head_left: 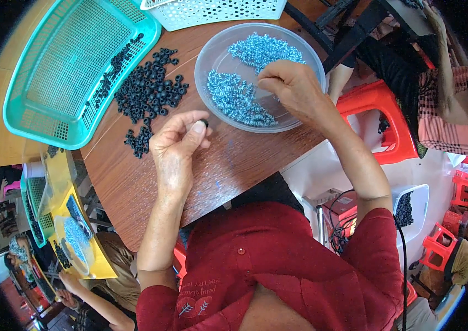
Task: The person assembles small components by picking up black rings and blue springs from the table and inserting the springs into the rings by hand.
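Observation:
My left hand is raised above the brown table, pinching a small round black part between thumb and fingertips. Over a clear round plastic tub, my right hand reaches down with thumb and fingers pressed together. What they hold, if anything, is hidden behind the knuckles. Small shiny blue metallic pieces lie in the tub in two heaps, one on either side of my right fingers; they are too small to name exactly. Left of the tub, beside my left hand, loose black ring-like parts are spread on the wood.
A teal mesh basket holding more black parts stands at the far left. Behind the tub is a white perforated basket. A red plastic stool and a seated person are on the right. Another person works at a yellow surface lower left.

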`<state>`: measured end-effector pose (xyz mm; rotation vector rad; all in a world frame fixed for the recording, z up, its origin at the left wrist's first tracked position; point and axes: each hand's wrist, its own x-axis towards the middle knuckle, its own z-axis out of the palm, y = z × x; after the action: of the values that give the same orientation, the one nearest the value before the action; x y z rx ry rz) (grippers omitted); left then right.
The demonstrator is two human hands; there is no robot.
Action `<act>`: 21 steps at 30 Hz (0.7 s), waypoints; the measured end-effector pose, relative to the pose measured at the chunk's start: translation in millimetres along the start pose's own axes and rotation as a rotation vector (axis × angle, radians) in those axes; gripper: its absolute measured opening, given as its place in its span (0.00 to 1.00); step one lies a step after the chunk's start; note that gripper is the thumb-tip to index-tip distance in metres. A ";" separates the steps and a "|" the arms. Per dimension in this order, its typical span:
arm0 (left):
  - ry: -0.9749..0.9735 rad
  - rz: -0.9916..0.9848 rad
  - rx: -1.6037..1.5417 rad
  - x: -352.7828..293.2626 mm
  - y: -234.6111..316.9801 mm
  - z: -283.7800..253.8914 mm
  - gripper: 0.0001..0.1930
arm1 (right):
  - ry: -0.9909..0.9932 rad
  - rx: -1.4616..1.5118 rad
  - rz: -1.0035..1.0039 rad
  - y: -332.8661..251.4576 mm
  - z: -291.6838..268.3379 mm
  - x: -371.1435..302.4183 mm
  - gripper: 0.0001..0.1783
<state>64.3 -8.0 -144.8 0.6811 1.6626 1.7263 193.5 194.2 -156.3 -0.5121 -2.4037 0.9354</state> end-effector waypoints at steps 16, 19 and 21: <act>0.036 -0.157 -0.078 -13.4 -19.0 -3.0 0.10 | -0.086 -0.562 -0.322 21.5 20.4 18.7 0.05; 0.037 -0.165 -0.084 -12.5 -19.6 -4.0 0.09 | -0.070 -0.557 -0.328 21.9 22.6 18.7 0.01; 0.037 -0.170 -0.087 -12.7 -19.4 -4.9 0.09 | -0.075 -0.553 -0.323 21.7 22.1 17.7 0.01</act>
<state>70.8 -20.8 -163.7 0.4574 1.6109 1.6871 170.0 206.8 -179.9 -0.2617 -2.6998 0.1471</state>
